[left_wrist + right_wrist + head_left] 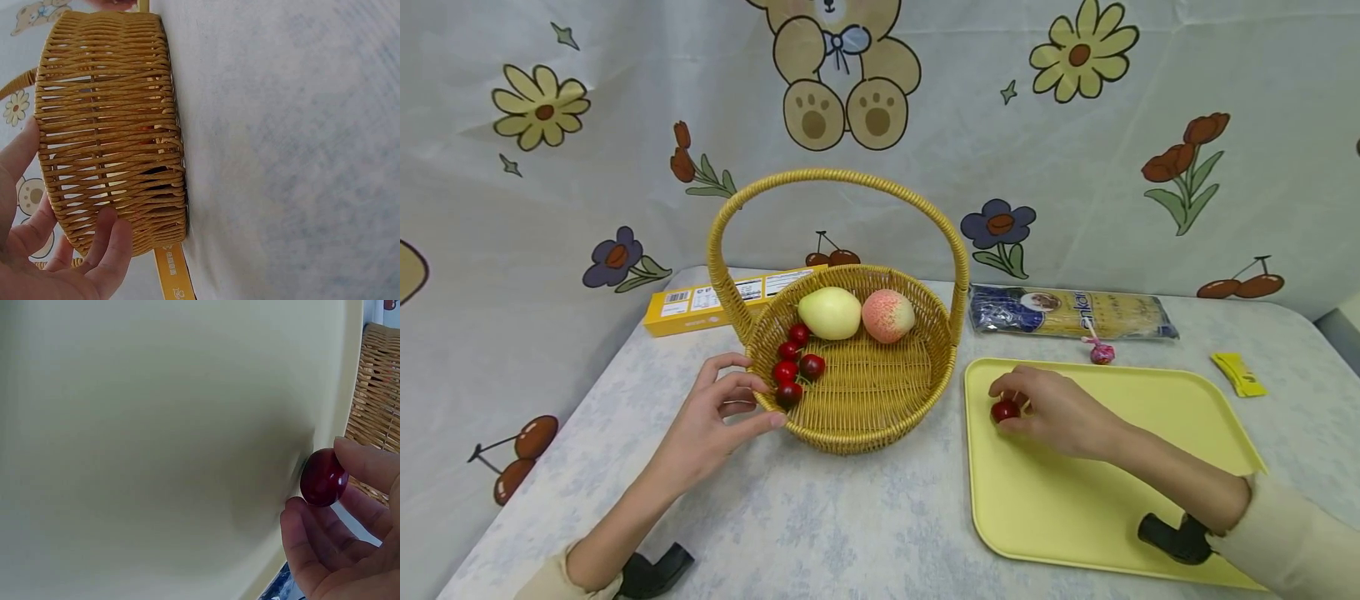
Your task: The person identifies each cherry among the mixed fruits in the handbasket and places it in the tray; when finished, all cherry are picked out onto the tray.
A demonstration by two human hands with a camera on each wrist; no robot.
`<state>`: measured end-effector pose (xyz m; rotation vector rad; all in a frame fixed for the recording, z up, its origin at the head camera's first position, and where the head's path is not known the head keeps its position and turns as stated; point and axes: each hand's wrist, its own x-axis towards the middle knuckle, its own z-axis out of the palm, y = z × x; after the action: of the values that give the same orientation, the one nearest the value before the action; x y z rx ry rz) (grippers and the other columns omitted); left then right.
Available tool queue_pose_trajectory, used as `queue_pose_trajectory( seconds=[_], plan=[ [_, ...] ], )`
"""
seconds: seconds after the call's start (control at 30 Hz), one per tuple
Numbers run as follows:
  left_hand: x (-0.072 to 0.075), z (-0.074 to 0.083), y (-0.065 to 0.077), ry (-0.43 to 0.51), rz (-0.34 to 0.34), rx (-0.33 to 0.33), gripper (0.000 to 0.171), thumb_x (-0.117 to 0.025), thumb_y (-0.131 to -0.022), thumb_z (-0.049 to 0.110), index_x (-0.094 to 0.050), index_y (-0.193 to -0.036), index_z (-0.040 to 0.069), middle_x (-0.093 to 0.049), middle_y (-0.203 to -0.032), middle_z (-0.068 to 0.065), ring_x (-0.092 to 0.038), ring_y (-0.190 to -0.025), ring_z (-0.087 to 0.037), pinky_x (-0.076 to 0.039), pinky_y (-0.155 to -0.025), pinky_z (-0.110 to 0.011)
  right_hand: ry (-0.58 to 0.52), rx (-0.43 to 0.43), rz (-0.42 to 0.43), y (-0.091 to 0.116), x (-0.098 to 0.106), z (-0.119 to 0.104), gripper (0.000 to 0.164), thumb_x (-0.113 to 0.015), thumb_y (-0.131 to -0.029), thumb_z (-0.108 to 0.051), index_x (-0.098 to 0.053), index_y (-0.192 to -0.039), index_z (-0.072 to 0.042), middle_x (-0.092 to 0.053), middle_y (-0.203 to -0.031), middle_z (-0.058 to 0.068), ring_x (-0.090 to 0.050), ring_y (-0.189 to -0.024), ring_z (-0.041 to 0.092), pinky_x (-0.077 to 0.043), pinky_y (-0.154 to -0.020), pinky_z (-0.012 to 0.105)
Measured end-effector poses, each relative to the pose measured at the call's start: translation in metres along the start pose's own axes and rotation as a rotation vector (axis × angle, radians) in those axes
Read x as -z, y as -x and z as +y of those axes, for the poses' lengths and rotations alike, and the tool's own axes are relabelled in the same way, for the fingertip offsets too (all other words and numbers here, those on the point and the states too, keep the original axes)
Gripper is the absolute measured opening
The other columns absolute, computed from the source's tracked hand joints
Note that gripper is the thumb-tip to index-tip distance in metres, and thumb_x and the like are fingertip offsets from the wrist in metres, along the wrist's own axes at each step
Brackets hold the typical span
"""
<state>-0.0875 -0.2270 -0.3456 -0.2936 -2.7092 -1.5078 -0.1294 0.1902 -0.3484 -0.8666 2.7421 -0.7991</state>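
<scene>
At the left side of the wicker basket (850, 439), my left hand (718, 412) holds the rim, with thumb and fingers spread along it. In the left wrist view some fingers lie against the woven outer wall. Inside the basket are several dark red cherries (786, 372) at the left, a pale green pear (830, 313) and a pink-yellow peach (888, 316) at the back. My right hand (1056, 414) pinches a cherry (324, 477) between thumb and fingers, at the left end of the yellow tray (1075, 517). Whether the cherry touches the tray cannot be told.
Behind the basket lies a yellow box (700, 310). A pack of noodles (1067, 312) lies behind the tray, with a lollipop (1102, 353) near the tray's back rim. To the tray's right is a small yellow packet (1238, 374). A patterned cloth (925, 167) hangs at the back.
</scene>
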Motion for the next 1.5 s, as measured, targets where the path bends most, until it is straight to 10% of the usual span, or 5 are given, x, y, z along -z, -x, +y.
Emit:
queue_pose_trajectory(
  seconds=[0.73, 1.5],
  plan=[
    [-0.001, -0.001, 0.000, 0.000, 0.004, 0.006, 0.027, -0.080, -0.085, 0.017, -0.064, -0.101, 0.003, -0.035, -0.138, -0.007, -0.059, -0.102, -0.022, -0.053, -0.090, -0.033, 0.064, 0.019, 0.046, 0.004, 0.009, -0.007, 0.022, -0.079, -0.085, -0.015, -0.073, -0.105, -0.010, -0.062, -0.096, -0.002, -0.061, -0.081, 0.013, -0.050, -0.063, 0.027],
    [-0.002, -0.007, 0.000, 0.000, 0.008, -0.017, 0.041, -0.079, -0.087, 0.020, -0.061, -0.119, 0.002, -0.034, -0.145, -0.009, -0.058, -0.105, -0.026, -0.052, -0.088, -0.026, 0.035, 0.219, 0.102, -0.028, 0.029, -0.073, 0.021, -0.073, -0.090, -0.013, -0.072, -0.111, -0.013, -0.060, -0.101, -0.001, -0.058, -0.076, 0.008, -0.051, -0.062, 0.026]
  ],
)
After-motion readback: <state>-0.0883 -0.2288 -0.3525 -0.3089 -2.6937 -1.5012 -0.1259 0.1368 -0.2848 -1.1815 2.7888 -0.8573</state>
